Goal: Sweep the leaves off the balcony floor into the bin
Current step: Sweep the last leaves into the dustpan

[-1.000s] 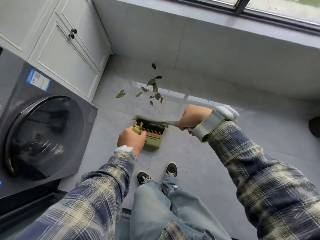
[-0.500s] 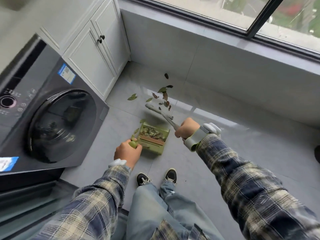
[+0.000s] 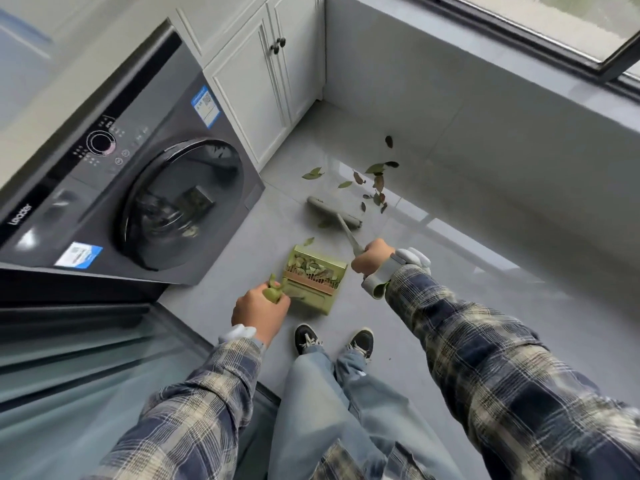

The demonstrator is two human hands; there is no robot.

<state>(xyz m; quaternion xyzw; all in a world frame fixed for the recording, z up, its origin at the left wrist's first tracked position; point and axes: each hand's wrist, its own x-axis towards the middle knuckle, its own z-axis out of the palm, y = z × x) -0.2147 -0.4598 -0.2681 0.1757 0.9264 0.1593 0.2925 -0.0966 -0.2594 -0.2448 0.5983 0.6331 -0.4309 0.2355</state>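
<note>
Mostly the head view shows a floor [image 3: 450,299] of large pale grey tiles, glossy enough to reflect daylight in a bright band near the far side. A low wall [image 3: 502,109] in the same grey closes the room on that side, and above it runs a dark-framed window [image 3: 571,29]. On the left stands a dark grey washing machine [image 3: 145,188] with a round door, and next to it, in the corner, a white cabinet [image 3: 263,84] with two small dark knobs. The person stands in the middle, in plaid sleeves, light jeans and dark shoes [image 3: 306,337]. The left hand [image 3: 259,308] has its grip closed around the green handle of a green dustpan [image 3: 313,301], which sits on the floor just in front of the shoes and has a heap of leaves [image 3: 311,268] inside it. The right hand [image 3: 372,256] has its grip wrapped around the thin handle of a broom [image 3: 334,213]. The grey broom head is beyond the dustpan and apart from it, on the tiles or just over them; I cannot tell which. The loose leaves [image 3: 375,181], green and brown, are scattered on the floor beyond the broom head, between it and the low wall, and one dark leaf lies alone closer to the wall. One small leaf lies between the dustpan and the broom head. At the lower left there is a dark shiny surface, too blurred to tell what it is.
</note>
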